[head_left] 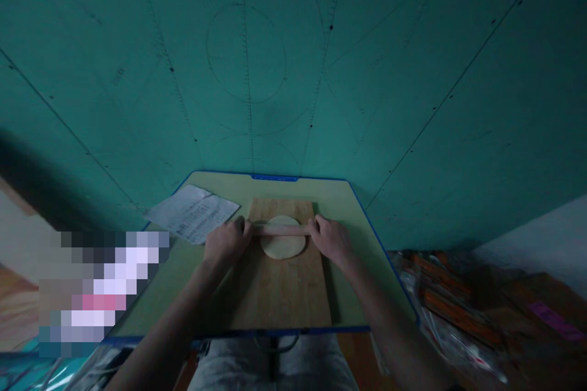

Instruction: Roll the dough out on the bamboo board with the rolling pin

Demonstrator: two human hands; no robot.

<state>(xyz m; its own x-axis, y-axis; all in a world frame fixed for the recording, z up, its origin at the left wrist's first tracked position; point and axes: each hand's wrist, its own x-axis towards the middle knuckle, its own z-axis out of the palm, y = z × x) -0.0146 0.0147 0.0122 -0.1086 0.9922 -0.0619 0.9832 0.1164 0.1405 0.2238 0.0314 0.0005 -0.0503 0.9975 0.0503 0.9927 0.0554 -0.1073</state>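
Pale rolling pin (pixel 282 230) tight in left hand (pixel 228 240) and right hand (pixel 331 237), across probable dough (pixel 283 249).

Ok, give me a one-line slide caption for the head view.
Left hand and right hand grip a rolling pin across flat dough on a wooden board, paper sheet to its left.

I am facing a green wall (pixel 380 73) bearing ruled lines (pixel 458 80) and a faint circle (pixel 246 54), which is rising beyond the far edge of my blue-edged worktop (pixel 334 195). Past the right edge, brown boxes (pixel 539 302) are lying below a pale surface (pixel 548 235). Dim light is prevailing.
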